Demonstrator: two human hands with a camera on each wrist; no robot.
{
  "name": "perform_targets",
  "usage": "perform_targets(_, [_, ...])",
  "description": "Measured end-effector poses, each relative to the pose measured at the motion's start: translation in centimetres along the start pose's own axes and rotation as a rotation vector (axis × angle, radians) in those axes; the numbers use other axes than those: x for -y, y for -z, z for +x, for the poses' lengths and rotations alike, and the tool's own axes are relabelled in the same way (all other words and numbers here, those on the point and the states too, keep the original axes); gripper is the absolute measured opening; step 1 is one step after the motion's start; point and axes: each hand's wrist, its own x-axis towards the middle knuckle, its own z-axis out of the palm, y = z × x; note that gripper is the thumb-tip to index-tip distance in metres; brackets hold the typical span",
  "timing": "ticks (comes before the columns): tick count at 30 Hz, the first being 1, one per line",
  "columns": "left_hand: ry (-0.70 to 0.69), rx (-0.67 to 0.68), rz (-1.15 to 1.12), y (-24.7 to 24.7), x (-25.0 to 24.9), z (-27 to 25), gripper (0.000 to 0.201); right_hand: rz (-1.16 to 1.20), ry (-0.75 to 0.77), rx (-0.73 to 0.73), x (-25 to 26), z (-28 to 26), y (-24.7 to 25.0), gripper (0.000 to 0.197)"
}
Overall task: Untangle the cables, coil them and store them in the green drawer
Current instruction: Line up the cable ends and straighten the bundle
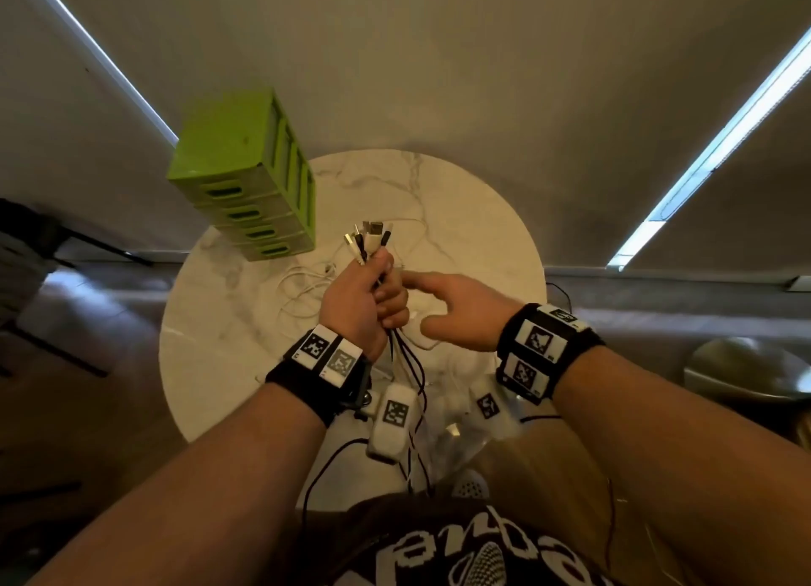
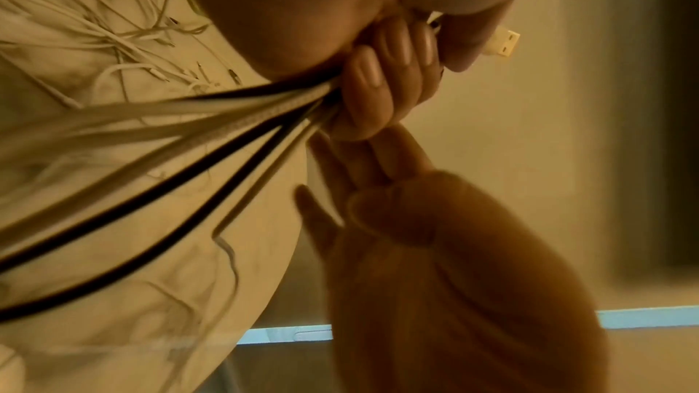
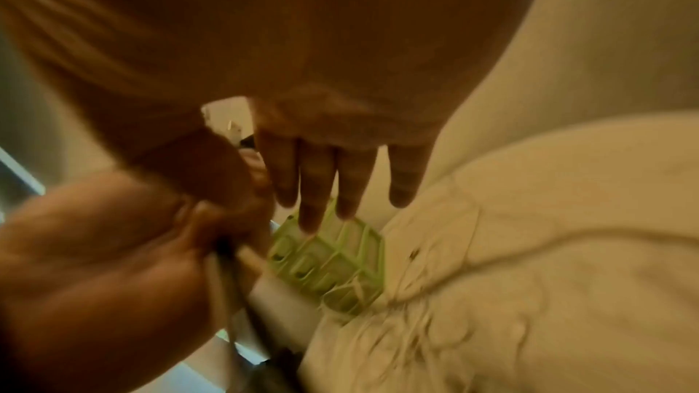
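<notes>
Both hands are up over the round marble desk [image 1: 482,216], and they tell most of the story. His left hand [image 1: 364,298] is fisted round a bunch of cables [image 1: 371,238], black ones and white ones together, with the plug ends sprouting above the thumb and the long tails hanging down past the wrist toward his lap. His right hand [image 1: 456,311] holds nothing; its fingers are stretched out loosely, the forefinger reaching in to just beside the left knuckles. From where I stand, the gathering of ends looks done, but I see no finished coil anywhere. More thin white cables [image 1: 307,285] lie in loose, crossing loops on the desk behind the fist, so the sorting seems only partly through. The green drawer unit [image 1: 245,177] stands at the far left edge of the desk, all its drawers shut as far as I can make out, and nothing appears stored yet. Coiling and putting away are, I judge, wholly ahead.
</notes>
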Motion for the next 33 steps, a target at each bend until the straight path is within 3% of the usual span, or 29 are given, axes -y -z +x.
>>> perform_targets(3, [-0.031, 0.025, -0.137, -0.1, -1.4, 0.1, 0.033, 0.402, -0.050, 0.243, -0.4, 0.8, -2.3, 0.059])
perform_targets(5, [-0.052, 0.037, -0.205, 0.2, -2.6, 0.3, 0.033, 0.265, -0.102, 0.303, -1.0, 1.0, -3.2, 0.049])
perform_targets(8, [-0.064, 0.050, -0.272, 0.6, -4.0, 0.3, 0.034, -0.020, -0.191, 0.368, -2.0, 1.0, -3.6, 0.015])
perform_targets(11, [-0.073, 0.029, -0.279, 1.1, -4.8, 0.3, 0.034, -0.215, -0.295, 0.229, -5.2, 0.8, -2.5, 0.011])
perform_targets(16, [-0.061, 0.005, -0.283, 1.9, -4.4, 0.4, 0.035, -0.412, -0.520, -0.178, -10.8, -0.9, 1.0, 0.019])
perform_targets(18, [-0.045, 0.005, -0.280, 1.7, -4.0, 0.5, 0.036, -0.413, -0.574, -0.215, -12.1, -1.5, 1.3, 0.022])
perform_targets(23, [0.001, -0.014, -0.227, 1.0, -2.8, 0.4, 0.037, -0.351, -0.612, 0.037, -13.6, -2.2, -1.1, 0.052])
perform_targets(28, [0.020, -0.063, -0.195, 1.6, -1.9, -0.1, 0.035, -0.462, -0.415, 0.254, -13.8, -3.1, -4.4, 0.062])
perform_targets(33, [0.019, -0.080, -0.173, 2.3, -1.3, -0.3, 0.035, -0.637, -0.416, 0.381, -14.4, -1.7, -6.9, 0.044])
